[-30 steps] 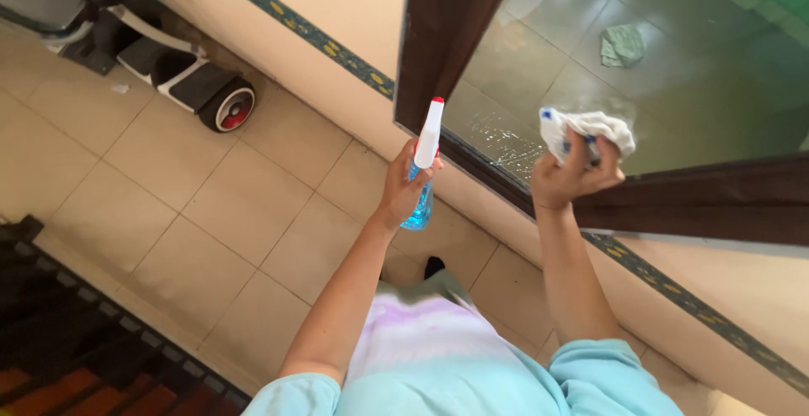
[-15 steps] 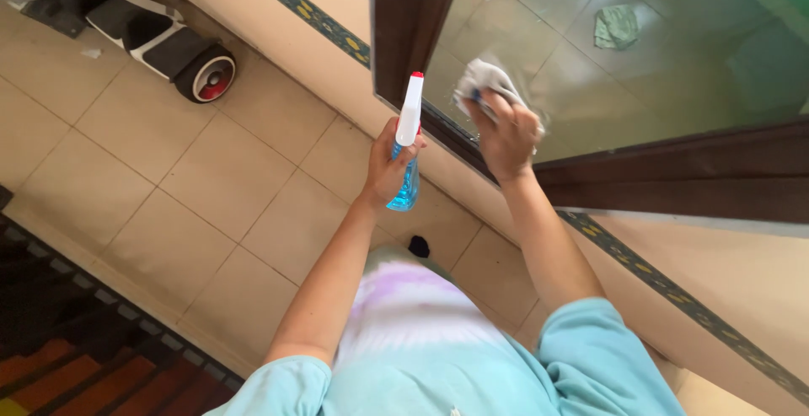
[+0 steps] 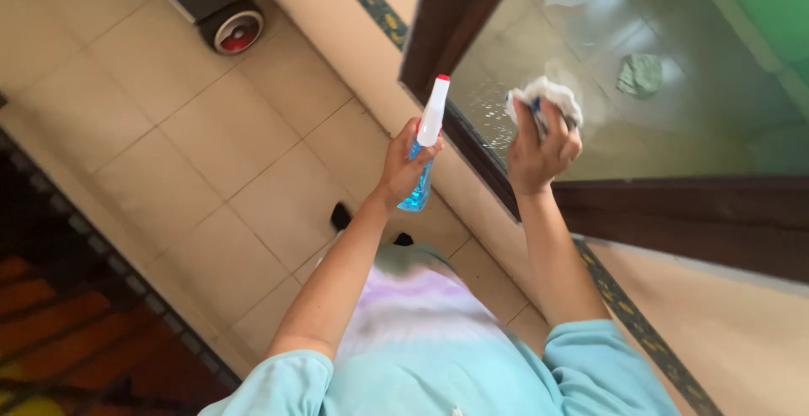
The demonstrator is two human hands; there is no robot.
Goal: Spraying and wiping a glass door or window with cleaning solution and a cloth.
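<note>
- A spray bottle point(image 3: 424, 153) with blue liquid and a white top was held upright in the left hand point(image 3: 399, 166), with the fingers wrapped tight around its neck.
- A white cloth point(image 3: 546, 96) with a bit of blue was bunched up and squeezed in the right hand point(image 3: 536, 151).
- The cloth was pressed against the window glass point(image 3: 666, 37), near its lower left corner.
- Small wet drops were seen on the glass just beside the cloth.
- The bottle was kept just left of the dark brown window frame point(image 3: 459, 11), not touching it.
- A tiled floor point(image 3: 211, 155) was seen below, and a wheel with a red middle point(image 3: 235, 31) was parked near the wall, well apart from both hands.
</note>
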